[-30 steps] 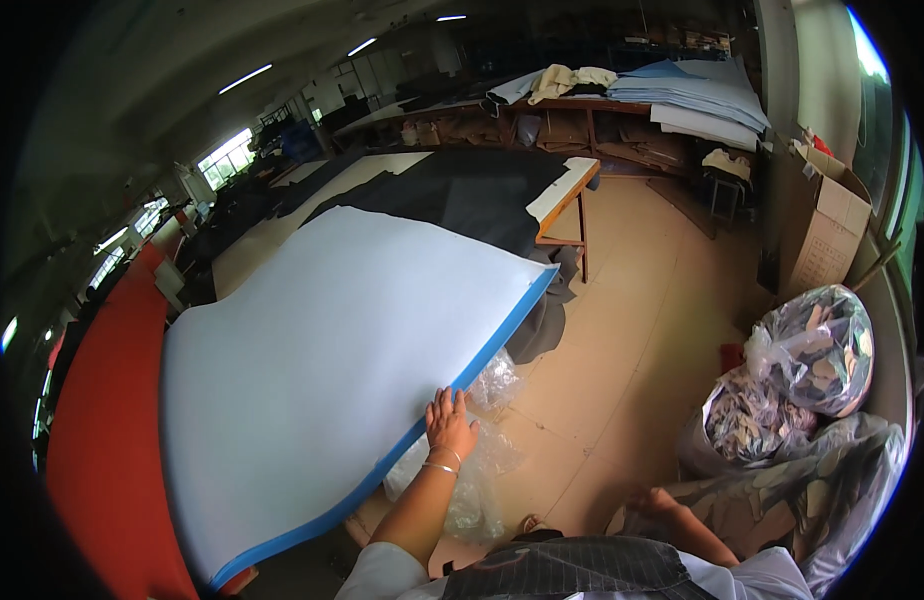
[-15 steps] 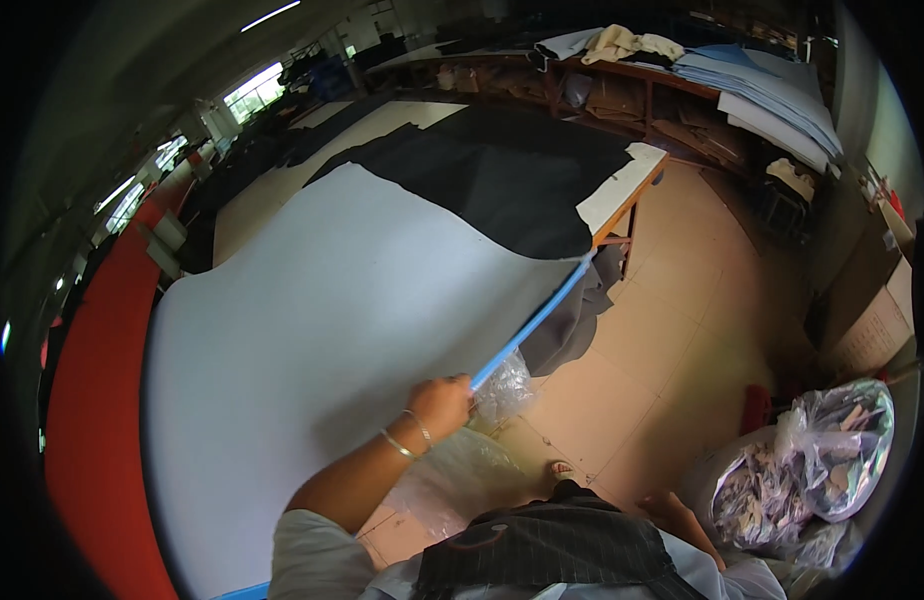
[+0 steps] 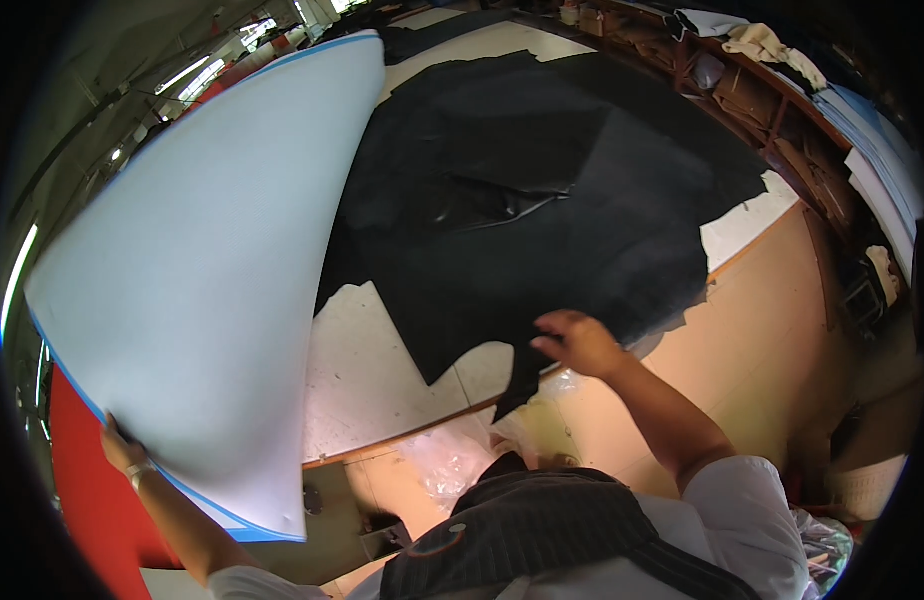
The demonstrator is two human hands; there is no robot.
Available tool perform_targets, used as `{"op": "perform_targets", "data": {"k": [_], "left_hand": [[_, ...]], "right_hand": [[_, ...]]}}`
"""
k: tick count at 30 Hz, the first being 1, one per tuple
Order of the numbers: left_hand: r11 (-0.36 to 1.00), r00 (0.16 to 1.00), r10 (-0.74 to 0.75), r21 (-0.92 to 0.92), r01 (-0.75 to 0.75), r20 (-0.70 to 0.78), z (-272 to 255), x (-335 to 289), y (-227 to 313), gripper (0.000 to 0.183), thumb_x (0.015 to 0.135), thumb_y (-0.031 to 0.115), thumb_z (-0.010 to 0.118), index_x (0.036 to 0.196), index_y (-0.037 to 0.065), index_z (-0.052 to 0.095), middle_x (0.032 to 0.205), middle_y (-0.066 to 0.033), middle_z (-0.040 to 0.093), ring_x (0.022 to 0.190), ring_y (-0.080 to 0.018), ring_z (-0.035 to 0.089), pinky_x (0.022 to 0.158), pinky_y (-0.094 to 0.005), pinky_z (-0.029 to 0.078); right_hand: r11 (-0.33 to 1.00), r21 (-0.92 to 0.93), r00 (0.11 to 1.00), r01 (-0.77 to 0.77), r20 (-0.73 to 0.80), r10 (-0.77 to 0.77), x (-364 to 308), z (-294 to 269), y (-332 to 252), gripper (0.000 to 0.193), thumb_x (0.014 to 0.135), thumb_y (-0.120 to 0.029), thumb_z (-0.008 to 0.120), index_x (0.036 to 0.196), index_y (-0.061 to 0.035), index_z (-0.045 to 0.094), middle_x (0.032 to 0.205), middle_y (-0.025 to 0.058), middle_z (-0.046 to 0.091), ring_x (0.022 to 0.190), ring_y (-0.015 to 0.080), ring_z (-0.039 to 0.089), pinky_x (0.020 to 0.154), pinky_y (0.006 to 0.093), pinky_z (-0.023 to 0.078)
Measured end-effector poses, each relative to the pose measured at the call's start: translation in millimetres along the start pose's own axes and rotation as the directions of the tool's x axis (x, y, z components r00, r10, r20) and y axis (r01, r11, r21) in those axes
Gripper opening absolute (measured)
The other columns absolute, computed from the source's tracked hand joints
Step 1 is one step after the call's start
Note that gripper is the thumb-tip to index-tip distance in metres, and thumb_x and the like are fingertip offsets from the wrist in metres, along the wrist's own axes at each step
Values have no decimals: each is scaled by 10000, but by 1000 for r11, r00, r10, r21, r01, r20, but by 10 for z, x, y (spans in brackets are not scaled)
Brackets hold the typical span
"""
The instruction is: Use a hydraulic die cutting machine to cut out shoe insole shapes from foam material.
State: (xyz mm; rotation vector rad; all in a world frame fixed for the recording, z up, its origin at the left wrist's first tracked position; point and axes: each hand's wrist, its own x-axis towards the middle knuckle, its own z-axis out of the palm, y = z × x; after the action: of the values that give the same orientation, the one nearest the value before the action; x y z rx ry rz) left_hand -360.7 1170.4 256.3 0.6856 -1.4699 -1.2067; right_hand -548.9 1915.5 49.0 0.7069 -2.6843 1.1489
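At 8 o'clock in the view, the left hand has its fingers wrapped on the edge of a blue-edged white sheet, which slants up toward 11 o'clock. The right hand, near 4 o'clock, has fingers loosely curled and apart from the thumb, gripping nothing, over a black sheet on the worktop around 12; I cannot tell whether they touch.

pass: open air above black material | block: raised pale sheet, left
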Motion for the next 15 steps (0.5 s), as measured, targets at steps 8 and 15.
{"op": "perform_targets", "data": {"k": [8, 15], "left_hand": [[847, 957, -81, 487, 214, -278, -1414, -655, -1882, 374, 1003, 292, 460, 1116, -15, 642, 1019, -93, 653, 905, -146, 575, 828, -245, 461], [753, 983, 111, 658, 13, -146, -1616, -394, -1749, 326, 905, 244, 571, 1069, -23, 662, 928, -166, 672, 800, -258, 626, 748, -362, 486]], "right_hand": [[944, -167, 838, 284, 522, -160, 1682, 1819, -867, 629, 807, -381, 676, 1300, -40, 487, 1270, 192, 520, 1204, 321, 481, 971, 447, 404], [700, -484, 816, 525, 521, -252, 3191, 3165, -1011, 690, 862, -301, 584, 1428, 8, 337, 1413, 249, 382, 1295, 373, 384, 977, 548, 364]]}}
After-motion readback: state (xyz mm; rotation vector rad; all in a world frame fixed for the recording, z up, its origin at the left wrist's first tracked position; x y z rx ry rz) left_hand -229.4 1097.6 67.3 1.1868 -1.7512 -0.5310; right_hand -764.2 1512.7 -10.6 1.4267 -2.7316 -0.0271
